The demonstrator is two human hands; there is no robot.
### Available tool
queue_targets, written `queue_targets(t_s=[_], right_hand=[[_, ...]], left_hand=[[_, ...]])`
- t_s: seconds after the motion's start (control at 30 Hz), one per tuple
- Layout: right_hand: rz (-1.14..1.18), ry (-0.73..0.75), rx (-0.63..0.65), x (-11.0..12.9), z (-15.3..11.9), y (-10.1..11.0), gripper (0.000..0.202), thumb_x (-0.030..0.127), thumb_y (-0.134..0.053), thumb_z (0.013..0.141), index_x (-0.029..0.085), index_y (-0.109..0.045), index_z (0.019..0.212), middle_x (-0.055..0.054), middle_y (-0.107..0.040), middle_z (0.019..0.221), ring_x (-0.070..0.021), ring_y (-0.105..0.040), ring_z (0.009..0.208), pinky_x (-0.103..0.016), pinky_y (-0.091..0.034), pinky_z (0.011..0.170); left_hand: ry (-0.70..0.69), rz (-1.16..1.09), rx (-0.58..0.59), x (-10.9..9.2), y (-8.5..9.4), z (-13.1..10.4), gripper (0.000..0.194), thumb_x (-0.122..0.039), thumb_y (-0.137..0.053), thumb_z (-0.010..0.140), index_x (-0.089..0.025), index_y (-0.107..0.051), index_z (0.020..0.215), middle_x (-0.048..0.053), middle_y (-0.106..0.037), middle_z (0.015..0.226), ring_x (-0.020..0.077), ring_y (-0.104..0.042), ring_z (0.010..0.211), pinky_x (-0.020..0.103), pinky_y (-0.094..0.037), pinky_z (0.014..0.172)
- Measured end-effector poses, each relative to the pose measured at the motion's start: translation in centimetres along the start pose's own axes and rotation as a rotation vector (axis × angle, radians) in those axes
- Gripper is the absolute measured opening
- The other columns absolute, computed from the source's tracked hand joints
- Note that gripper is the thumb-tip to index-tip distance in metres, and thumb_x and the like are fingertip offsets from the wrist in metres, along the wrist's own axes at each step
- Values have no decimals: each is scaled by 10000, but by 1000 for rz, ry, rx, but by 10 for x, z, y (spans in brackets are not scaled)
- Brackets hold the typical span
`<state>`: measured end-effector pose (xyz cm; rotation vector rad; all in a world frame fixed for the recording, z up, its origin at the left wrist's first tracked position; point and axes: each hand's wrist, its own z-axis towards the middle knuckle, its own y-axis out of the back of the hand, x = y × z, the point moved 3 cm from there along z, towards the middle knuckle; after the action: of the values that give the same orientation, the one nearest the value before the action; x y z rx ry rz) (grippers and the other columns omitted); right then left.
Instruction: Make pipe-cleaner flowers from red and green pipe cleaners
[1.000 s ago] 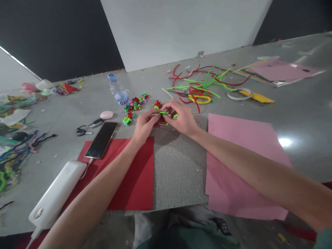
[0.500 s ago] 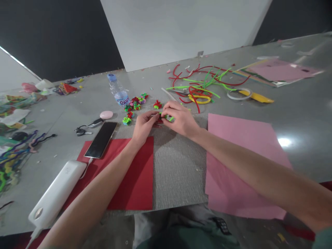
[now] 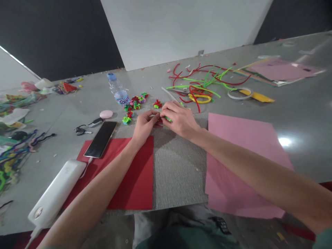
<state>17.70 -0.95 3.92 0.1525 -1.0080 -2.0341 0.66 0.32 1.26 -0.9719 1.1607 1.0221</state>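
My left hand and my right hand meet at the middle of the table, fingertips pinched on a small red and green pipe-cleaner piece. Much of that piece is hidden by the fingers. Just beyond my hands lies a small red and green pipe-cleaner bundle. To their left sits a cluster of several small colourful bundles, with a green one nearer to me. Loose red and green pipe cleaners are spread behind my right hand, with yellow-handled scissors among them.
A water bottle stands behind the cluster. On the left are a phone, a white power bank, keys and red paper. Pink paper, a tape roll and a yellow cutter lie on the right.
My right hand's fingers have shifted slightly left, closer to my left fingertips. The green part by them has moved a little left. My left hand has barely moved.
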Motion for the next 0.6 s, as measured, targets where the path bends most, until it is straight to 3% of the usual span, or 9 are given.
queue_targets(t_s=[0.23, 0.47, 0.6], right_hand=[[-22, 51, 68, 0, 1, -1, 149, 167, -619, 1039, 229, -688, 922, -89, -696, 1105, -263, -590, 1062, -384, -403, 680], [171, -10, 10, -9, 1, -5, 166, 77, -602, 945, 237, -585, 907, -76, -649, 1072, -241, -607, 1021, -390, -497, 872], [269, -47, -21, -14, 1, -5, 167, 83, -600, 913, 243, -556, 895, -56, -642, 1032, -213, -621, 945, -370, -511, 853]], left_hand=[[30, -8, -8, 1, -1, 0, 223, -365, -821, 912, -163, -774, 994, 58, -792, 898, 153, -744, 752, 280, -662, 722], [20, -17, -15, 1, -1, 2, 163, -278, -770, 919, -208, -738, 1062, 21, -766, 819, 157, -739, 710, 277, -654, 675], [8, -27, -10, 1, -2, 2, 131, -193, -739, 881, -213, -725, 1009, -6, -732, 774, 145, -728, 714, 266, -659, 688]])
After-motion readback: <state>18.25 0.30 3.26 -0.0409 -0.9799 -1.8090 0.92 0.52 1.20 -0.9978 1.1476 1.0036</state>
